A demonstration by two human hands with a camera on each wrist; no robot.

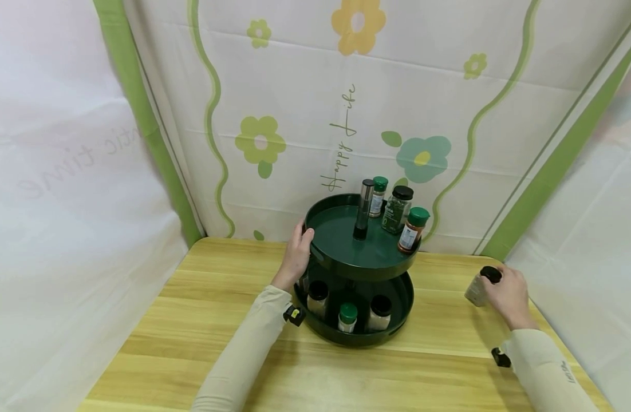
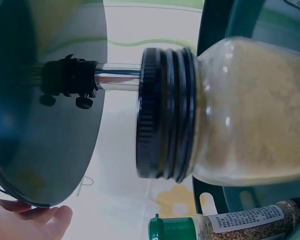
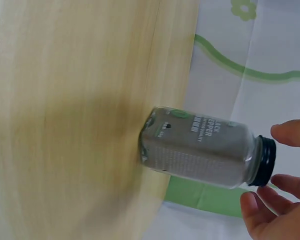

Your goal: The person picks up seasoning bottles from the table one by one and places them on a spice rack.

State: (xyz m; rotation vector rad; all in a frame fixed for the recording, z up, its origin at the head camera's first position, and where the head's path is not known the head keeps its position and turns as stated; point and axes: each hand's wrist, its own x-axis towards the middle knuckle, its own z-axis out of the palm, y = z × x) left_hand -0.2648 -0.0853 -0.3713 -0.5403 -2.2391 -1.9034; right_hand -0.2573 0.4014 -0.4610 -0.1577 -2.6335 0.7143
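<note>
My left hand (image 1: 296, 254) holds the left rim of the upper tray (image 1: 341, 246) of a dark green two-tier rack, its thumb at the edge. Its fingers (image 2: 60, 220) show at the tray's rim in the left wrist view. Off to the right, my right hand (image 1: 508, 292) has thumb and fingers around the black lid of a clear jar (image 1: 476, 290) labelled black pepper. Grey powder fills this jar (image 3: 200, 145), which leans slightly near the table's right back corner.
The upper tray carries a green-lidded bottle (image 1: 377, 200), a black-lidded herb jar (image 1: 397, 212) and a red spice bottle (image 1: 410, 232). Several jars, one a beige powder jar (image 2: 250, 110), stand on the lower tray (image 1: 357, 339). Printed curtains (image 1: 295, 86) surround the wooden table (image 1: 192, 320).
</note>
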